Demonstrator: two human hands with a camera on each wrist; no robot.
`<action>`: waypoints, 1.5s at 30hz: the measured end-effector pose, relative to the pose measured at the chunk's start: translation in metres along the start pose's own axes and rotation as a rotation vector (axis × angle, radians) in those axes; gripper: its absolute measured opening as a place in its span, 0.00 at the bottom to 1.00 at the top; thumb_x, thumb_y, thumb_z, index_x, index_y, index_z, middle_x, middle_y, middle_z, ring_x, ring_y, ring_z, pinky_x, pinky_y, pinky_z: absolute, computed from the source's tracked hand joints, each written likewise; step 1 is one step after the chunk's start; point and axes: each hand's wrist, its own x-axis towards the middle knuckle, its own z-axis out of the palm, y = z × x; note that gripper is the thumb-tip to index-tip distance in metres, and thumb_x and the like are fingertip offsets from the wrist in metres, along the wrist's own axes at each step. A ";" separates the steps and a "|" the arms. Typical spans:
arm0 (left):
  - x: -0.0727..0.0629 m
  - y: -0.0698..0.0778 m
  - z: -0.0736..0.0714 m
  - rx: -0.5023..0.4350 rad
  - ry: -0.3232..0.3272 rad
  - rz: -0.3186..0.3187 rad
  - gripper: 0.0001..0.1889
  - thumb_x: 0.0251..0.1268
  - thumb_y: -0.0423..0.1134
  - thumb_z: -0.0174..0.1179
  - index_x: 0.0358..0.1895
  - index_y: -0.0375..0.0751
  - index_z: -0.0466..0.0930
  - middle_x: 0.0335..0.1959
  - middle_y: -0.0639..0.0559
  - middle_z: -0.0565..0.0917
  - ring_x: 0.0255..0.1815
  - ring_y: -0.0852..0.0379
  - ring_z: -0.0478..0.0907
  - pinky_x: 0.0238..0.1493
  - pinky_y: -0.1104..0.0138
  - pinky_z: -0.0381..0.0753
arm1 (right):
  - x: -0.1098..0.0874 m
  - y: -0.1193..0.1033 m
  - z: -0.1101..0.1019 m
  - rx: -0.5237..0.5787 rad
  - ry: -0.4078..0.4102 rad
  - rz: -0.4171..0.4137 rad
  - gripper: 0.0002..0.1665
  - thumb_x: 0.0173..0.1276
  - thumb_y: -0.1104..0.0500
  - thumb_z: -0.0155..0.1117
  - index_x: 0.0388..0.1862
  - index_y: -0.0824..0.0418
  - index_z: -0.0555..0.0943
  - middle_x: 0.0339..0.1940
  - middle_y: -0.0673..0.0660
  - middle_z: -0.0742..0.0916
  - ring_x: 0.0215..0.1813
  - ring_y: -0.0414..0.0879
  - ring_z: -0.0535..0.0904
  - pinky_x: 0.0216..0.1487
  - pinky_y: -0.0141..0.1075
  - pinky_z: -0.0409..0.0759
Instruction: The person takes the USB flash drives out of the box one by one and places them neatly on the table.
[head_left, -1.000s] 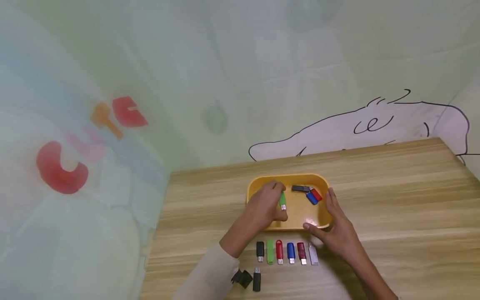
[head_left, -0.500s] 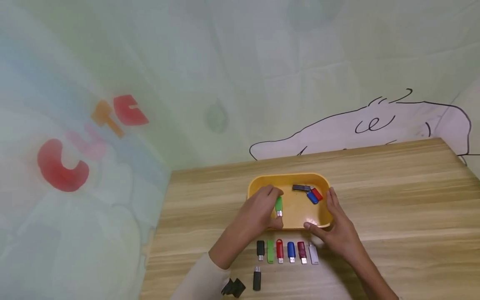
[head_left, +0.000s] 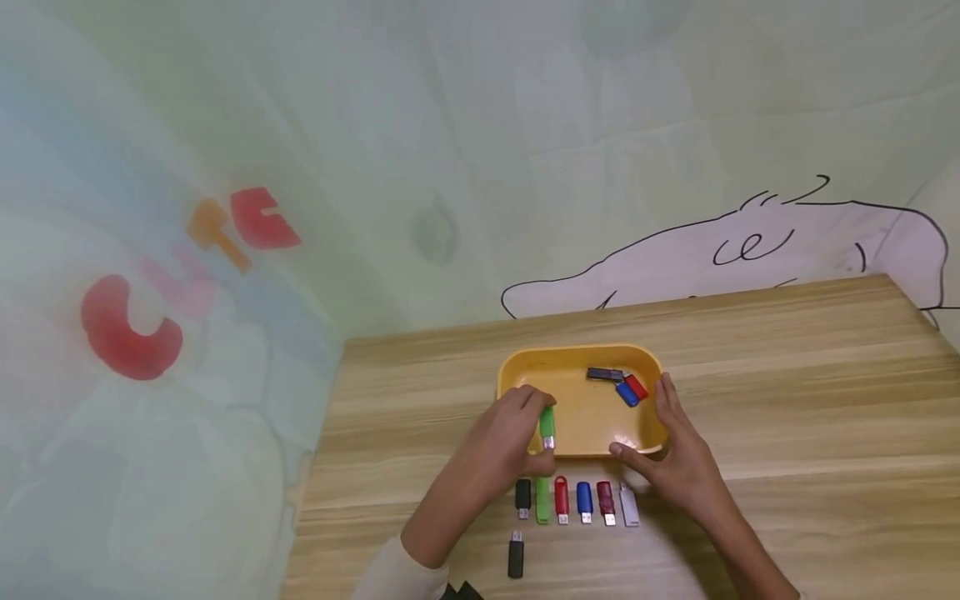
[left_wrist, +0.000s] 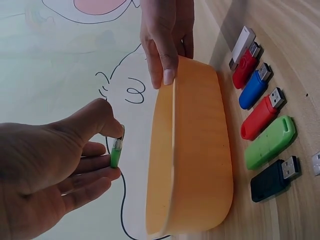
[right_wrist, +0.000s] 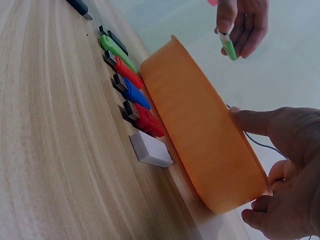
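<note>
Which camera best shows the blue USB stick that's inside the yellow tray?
The head view: it looks down into the tray, where the blue stick lies beside a red stick. Neither wrist view shows it, as the tray's wall blocks it; the other blue stick there lies on the table.

left hand (left_wrist: pixel 57 162) pinches green stick (left_wrist: pixel 115 157); right hand (left_wrist: pixel 162 35) grips tray (left_wrist: pixel 202 145)

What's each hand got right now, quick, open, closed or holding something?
Left hand: closed, pinching a green stick between thumb and fingers.
Right hand: holding the tray.
</note>
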 end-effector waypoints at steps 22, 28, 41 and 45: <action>-0.033 -0.004 0.000 -0.035 0.024 0.085 0.32 0.55 0.42 0.79 0.64 0.41 0.80 0.57 0.51 0.85 0.54 0.58 0.80 0.64 0.67 0.83 | -0.001 0.000 -0.001 0.007 0.004 -0.004 0.73 0.63 0.45 0.82 0.88 0.63 0.42 0.91 0.59 0.43 0.89 0.68 0.43 0.82 0.66 0.53; -0.040 -0.005 0.003 -0.070 0.003 0.068 0.30 0.56 0.42 0.78 0.63 0.42 0.81 0.57 0.53 0.85 0.52 0.61 0.79 0.62 0.69 0.84 | -0.001 0.000 -0.001 0.013 0.003 -0.006 0.73 0.62 0.45 0.83 0.88 0.63 0.42 0.91 0.59 0.44 0.89 0.68 0.43 0.82 0.66 0.53; -0.052 -0.009 0.007 -0.124 -0.022 0.066 0.30 0.55 0.43 0.80 0.61 0.41 0.81 0.54 0.55 0.85 0.47 0.64 0.76 0.56 0.72 0.84 | 0.000 0.000 0.000 0.017 0.008 -0.010 0.73 0.62 0.44 0.83 0.88 0.63 0.43 0.91 0.58 0.43 0.89 0.68 0.44 0.82 0.66 0.53; -0.057 -0.011 0.009 -0.155 -0.038 0.055 0.29 0.55 0.42 0.80 0.61 0.42 0.81 0.54 0.55 0.85 0.48 0.64 0.76 0.57 0.72 0.84 | 0.001 0.001 0.000 0.022 0.008 -0.010 0.73 0.62 0.43 0.83 0.88 0.63 0.43 0.91 0.57 0.43 0.89 0.67 0.43 0.82 0.66 0.53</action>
